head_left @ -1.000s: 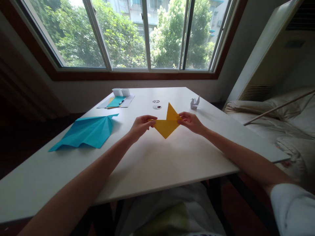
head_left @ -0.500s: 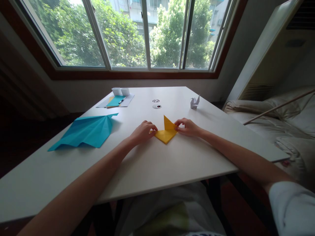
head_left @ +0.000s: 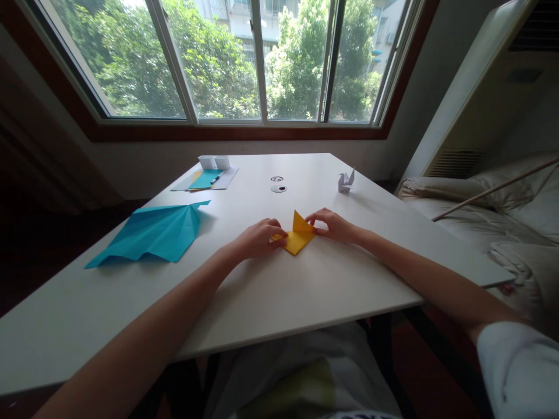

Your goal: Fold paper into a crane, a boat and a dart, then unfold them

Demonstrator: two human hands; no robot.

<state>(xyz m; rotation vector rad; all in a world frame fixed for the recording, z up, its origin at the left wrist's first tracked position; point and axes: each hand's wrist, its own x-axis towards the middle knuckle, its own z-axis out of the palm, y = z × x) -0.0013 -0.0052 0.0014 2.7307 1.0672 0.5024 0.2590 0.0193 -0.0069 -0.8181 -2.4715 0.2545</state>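
Observation:
A folded yellow paper (head_left: 297, 238) lies on the white table (head_left: 279, 291), one pointed flap standing up. My left hand (head_left: 258, 238) presses its left corner with the fingertips. My right hand (head_left: 332, 225) pinches its right corner close to the raised flap. Both hands rest on the tabletop on either side of the paper.
A large folded blue paper (head_left: 152, 234) lies to the left. At the back left are sheets with a pen (head_left: 208, 179) and two small white boxes (head_left: 215, 162). A white paper crane (head_left: 345, 181) stands at the back right. Bedding (head_left: 489, 203) lies to the right of the table.
The yellow paper was held up above the table; both hands have lowered it flat. My left hand has slid right over it, and the visible paper looks smaller.

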